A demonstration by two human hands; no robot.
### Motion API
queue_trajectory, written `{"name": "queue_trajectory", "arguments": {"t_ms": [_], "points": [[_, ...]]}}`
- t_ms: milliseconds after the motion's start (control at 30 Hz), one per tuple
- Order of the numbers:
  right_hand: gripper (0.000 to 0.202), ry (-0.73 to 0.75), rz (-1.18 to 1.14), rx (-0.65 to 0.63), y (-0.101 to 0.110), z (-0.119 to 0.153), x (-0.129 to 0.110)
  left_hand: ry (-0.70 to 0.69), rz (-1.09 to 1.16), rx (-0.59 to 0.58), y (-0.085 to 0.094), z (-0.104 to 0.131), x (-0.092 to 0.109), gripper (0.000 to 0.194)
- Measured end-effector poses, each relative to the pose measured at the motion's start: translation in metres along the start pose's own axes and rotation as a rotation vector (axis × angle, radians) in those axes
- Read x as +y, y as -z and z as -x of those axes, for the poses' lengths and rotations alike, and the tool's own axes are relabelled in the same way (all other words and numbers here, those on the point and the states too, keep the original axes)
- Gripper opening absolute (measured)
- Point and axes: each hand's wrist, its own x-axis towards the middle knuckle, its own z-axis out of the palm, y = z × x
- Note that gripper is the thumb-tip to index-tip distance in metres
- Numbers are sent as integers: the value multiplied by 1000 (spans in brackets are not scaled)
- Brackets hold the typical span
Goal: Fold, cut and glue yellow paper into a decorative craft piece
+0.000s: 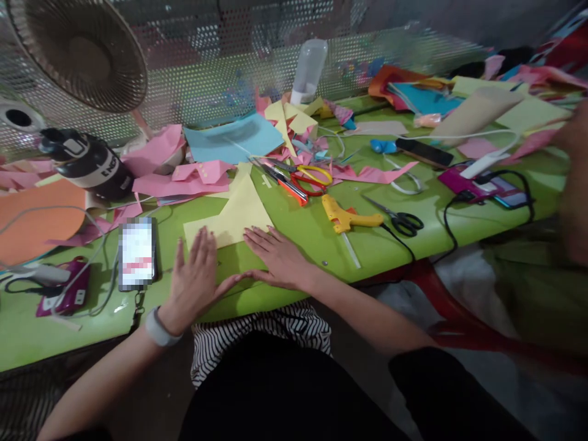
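A piece of pale yellow paper, folded to slanted edges, lies flat on the green table. My left hand rests with its fingers spread, the tips on the paper's lower left edge. On the lower right edge lie the outstretched fingers of my right hand. The two thumbs meet or nearly meet between the hands. Neither hand grips anything. Beyond the paper are a red box cutter and scissors with red and yellow handles. A yellow glue gun lies right of my right hand.
Black-handled scissors and a magenta power strip lie to the right. A lit phone, a black bottle and a fan stand or lie left. Blue paper and pink scraps cover the back. Someone's arm shows far right.
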Motion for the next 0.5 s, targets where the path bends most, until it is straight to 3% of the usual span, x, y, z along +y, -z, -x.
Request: {"name": "queue_trajectory", "arguments": {"t_ms": [133,267,500], "points": [[87,14,6,13,-4,0,0,-198,142,-84,-15,-23,15,99],[89,3,15,30,-3,0,-3,-218,199,-147,-27,-27,14,106],[92,-120,49,39,1,14,1,-200,136,-165,-19,-11,-5,104]]}}
